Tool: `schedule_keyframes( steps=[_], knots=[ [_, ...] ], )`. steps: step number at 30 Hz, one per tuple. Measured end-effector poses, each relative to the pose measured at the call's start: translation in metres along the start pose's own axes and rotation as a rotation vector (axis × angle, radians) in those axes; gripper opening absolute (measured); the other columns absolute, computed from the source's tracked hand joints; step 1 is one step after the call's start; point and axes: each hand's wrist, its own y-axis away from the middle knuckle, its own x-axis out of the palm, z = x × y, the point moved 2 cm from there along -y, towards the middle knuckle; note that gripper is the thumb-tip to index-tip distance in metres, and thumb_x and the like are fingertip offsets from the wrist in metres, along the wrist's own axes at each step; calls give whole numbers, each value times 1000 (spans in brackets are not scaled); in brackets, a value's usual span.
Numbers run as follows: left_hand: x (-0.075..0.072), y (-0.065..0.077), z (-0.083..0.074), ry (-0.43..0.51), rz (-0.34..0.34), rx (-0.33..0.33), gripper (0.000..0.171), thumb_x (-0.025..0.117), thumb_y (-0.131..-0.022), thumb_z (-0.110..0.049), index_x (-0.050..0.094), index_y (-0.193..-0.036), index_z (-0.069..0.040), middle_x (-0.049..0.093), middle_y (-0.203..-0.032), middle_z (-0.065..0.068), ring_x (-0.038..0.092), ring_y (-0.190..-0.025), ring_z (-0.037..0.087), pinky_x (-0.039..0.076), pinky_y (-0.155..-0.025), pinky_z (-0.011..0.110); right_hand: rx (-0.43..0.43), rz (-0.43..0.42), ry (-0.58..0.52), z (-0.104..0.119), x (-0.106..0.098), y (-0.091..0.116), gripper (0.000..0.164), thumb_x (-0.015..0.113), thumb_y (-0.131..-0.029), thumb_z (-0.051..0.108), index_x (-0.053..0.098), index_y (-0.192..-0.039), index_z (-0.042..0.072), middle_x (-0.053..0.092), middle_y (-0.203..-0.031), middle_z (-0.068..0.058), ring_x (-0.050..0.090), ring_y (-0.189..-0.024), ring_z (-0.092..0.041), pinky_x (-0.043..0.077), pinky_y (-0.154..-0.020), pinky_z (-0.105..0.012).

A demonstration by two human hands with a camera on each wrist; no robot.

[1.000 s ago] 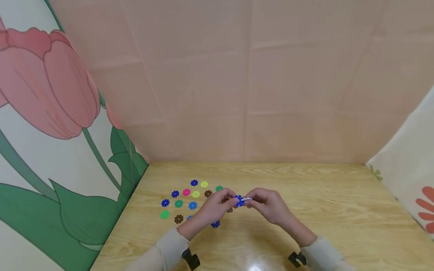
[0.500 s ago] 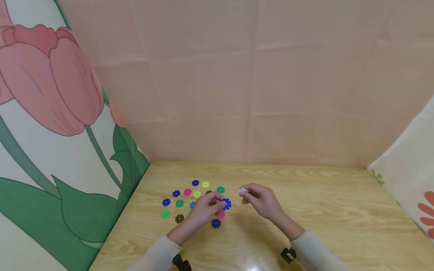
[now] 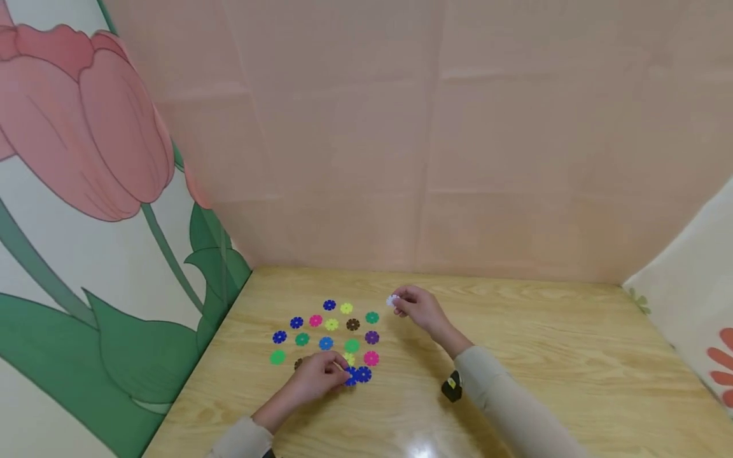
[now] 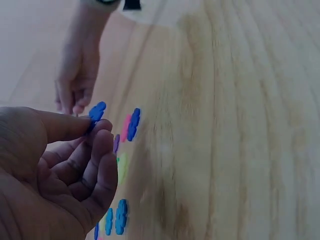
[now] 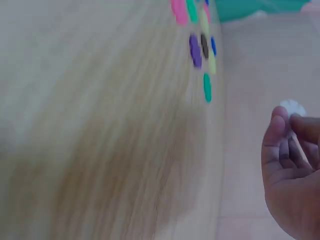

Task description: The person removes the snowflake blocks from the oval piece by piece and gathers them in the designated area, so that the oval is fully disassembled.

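Between thumb and fingertips, my left hand point(image 3: 314, 378) pinches a dark blue flower-shaped disc point(image 4: 97, 114) above the near side of the scattered discs. In the head view it overlaps a second dark blue disc point(image 3: 364, 374) that lies on the table. Farther back and to the right, my right hand point(image 3: 422, 312) holds a white flower-shaped disc point(image 5: 293, 107) by its edge, raised over the tabletop. Below the left hand, a brown disc point(image 3: 298, 363) and a yellow one point(image 3: 349, 359) are partly covered.
Several loose discs lie flat on the wooden table point(image 3: 538, 356), among them a pink one point(image 3: 371, 358), a purple one point(image 3: 372, 337) and a teal one point(image 3: 372, 317). A plain pinkish backdrop point(image 3: 343, 159) rises behind the table; a tulip-printed cloth point(image 3: 86, 127) hangs at left.
The hands have come apart from where the blue and white discs met. My left hand moved left and nearer with the blue disc; the right moved farther back with the white one.
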Motion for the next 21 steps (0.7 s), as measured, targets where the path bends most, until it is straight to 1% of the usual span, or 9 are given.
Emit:
schedule_keyframes(
  steps=[4, 7, 11, 15, 18, 21],
  knots=[
    [3, 1, 2, -11, 13, -14, 9, 72, -94, -19, 69, -99, -12, 69, -79, 0, 65, -70, 18, 51, -58, 26, 64, -14, -22, -11, 0, -18, 15, 64, -101, 12, 69, -112, 2, 70, -101, -13, 68, -85, -19, 59, -86, -43],
    [3, 2, 3, -31, 16, -24, 9, 73, -93, -17, 69, -98, -11, 69, -78, 0, 64, -69, 17, 51, -58, 26, 79, -6, -17, -14, 3, -29, 18, 64, -101, 12, 69, -115, 1, 70, -103, -13, 68, -90, -23, 59, -86, -40],
    [3, 2, 5, -78, 15, -33, 10, 73, -92, -17, 69, -98, -11, 68, -78, -2, 64, -68, 15, 52, -59, 27, 79, -8, 29, -14, 10, -39, 20, 65, -100, 14, 71, -116, 3, 71, -102, -12, 67, -93, -26, 58, -86, -41],
    [4, 5, 6, -137, 35, -65, 8, 73, -92, -19, 68, -95, -13, 66, -77, -4, 61, -68, 13, 51, -59, 27, 77, 14, 74, -12, 21, -46, 21, 67, -97, 9, 71, -117, 2, 71, -99, -12, 69, -88, -25, 59, -83, -42],
    [5, 7, 7, -194, 50, -83, 9, 73, -92, -22, 68, -93, -15, 64, -76, -5, 59, -67, 13, 48, -58, 26, 66, 28, 130, -9, 29, -48, 20, 67, -96, 7, 70, -115, 3, 71, -97, -12, 69, -86, -26, 59, -80, -41],
    [4, 9, 10, -254, 47, -69, 9, 74, -92, -23, 68, -92, -16, 61, -74, -6, 56, -65, 12, 47, -57, 26, 62, 24, 185, -9, 37, -51, 16, 67, -95, 7, 70, -111, 4, 70, -95, -11, 67, -84, -25, 58, -76, -38]
  ],
)
